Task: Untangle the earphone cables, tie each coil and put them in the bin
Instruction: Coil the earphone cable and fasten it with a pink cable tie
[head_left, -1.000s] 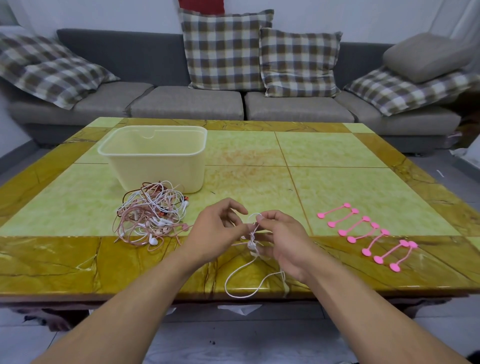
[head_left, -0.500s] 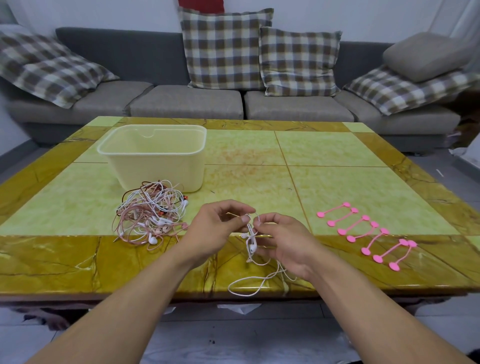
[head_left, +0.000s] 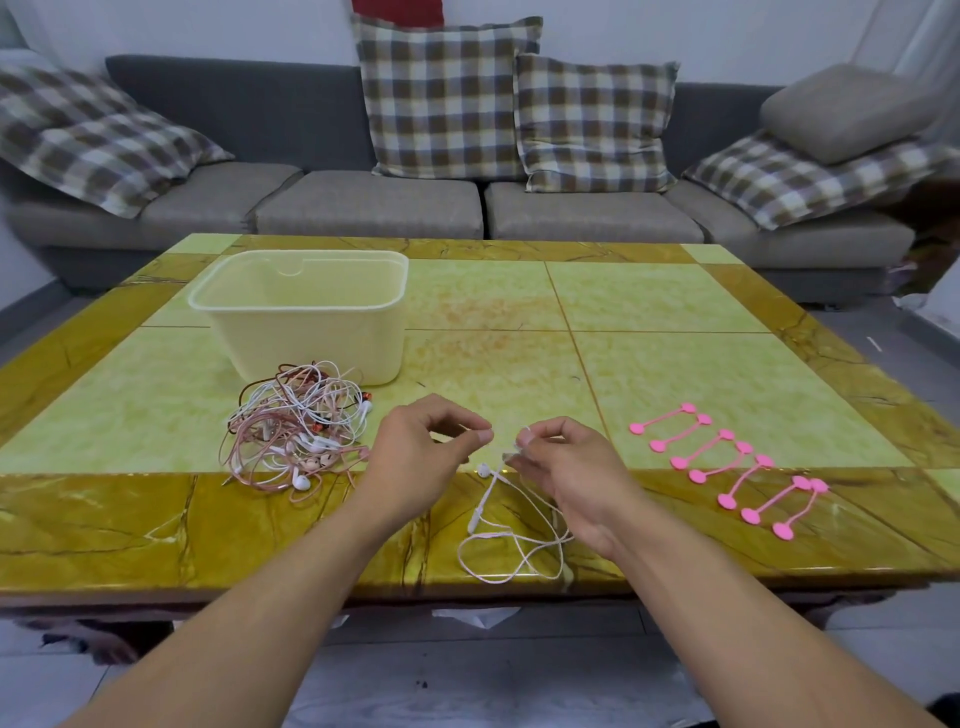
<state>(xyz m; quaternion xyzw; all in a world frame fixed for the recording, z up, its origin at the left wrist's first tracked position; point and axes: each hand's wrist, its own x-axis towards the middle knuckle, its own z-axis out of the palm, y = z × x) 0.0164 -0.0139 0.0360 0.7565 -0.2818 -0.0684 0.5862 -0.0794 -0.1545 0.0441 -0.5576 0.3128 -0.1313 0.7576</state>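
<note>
The right hand (head_left: 566, 467) pinches the white earphone cable (head_left: 511, 540) near the tabletop's (head_left: 649, 364) front edge. The left hand (head_left: 421, 457) has pulled away from it since a moment ago; its fingers curl, thumb touching fingertip, but whether it holds the cable cannot be told. The cable now hangs looser, looping on the tabletop. The tangled pile (head_left: 298, 431) still lies in front of the bin (head_left: 306, 312).

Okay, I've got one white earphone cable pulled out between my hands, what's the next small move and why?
Probably start winding the white earphone cable into a coil. It already lies apart from the tangled pile of pink and white earphones, with loose loops trailing to the table edge. Your right hand pinches its upper end and your left hand is right beside it. The pink silicone ties wait to the right.
</note>
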